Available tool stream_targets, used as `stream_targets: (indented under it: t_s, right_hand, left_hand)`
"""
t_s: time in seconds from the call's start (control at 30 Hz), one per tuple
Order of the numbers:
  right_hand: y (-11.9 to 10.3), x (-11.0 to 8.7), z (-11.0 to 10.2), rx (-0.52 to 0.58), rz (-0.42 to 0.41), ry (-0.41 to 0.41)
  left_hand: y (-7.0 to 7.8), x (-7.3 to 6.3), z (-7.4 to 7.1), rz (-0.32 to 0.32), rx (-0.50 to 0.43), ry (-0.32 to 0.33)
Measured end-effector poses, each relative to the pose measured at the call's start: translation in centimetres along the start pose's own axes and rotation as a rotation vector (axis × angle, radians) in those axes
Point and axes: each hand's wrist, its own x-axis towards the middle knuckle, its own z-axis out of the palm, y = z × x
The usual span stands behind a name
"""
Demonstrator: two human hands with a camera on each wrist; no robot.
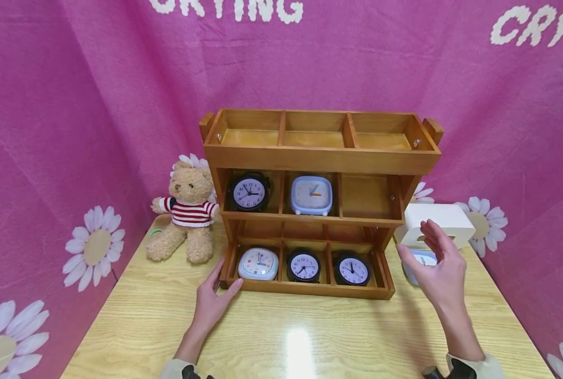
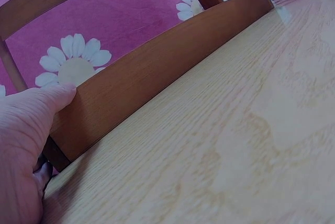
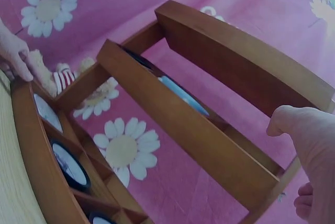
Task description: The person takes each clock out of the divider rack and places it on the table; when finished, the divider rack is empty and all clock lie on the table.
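A three-tier wooden shelf (image 1: 319, 161) stands on the table. Its bottom tier holds a pale blue clock (image 1: 258, 263) at left and two round black clocks, one in the middle (image 1: 303, 266) and one at right (image 1: 352, 269). On the middle tier sit a black alarm clock (image 1: 249, 193) and a square blue clock (image 1: 311, 195). My left hand (image 1: 213, 300) grips the bottom tier's front left corner, thumb (image 2: 60, 96) on the front board. Raised beside the shelf's right side, my right hand (image 1: 441, 268) has its thumb and fingers spread. Behind it, partly hidden, lies another blue clock (image 1: 423, 258).
A teddy bear (image 1: 191, 210) in a striped shirt sits left of the shelf. At the right, behind my right hand, stands a white box (image 1: 440, 221). A pink curtain (image 1: 310, 63) with daisies hangs around the wooden table (image 1: 262, 337).
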Motion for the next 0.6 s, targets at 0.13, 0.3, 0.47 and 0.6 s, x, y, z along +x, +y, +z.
stream_targets:
  t_s: [0.13,0.3,0.47,0.6]
  right_hand:
    - [-0.6,0.2,0.8,0.019,-0.015,-0.018]
    - [-1.3,0.6,1.8,0.021,-0.054,-0.05]
    - [-2.1,1.0,2.8,0.056,-0.091,-0.085]
    - [-2.7,1.2,3.6,0.076,-0.086,-0.123]
  left_hand:
    - [0.0,0.0,0.0,-0.003,0.007,0.001]
    - [0.0,-0.1,0.0,-0.006,-0.001,0.004]
    - [0.1,-0.1,0.0,-0.008,-0.007,0.001]
    - [0.1,-0.1,-0.1,-0.01,0.005,0.0]
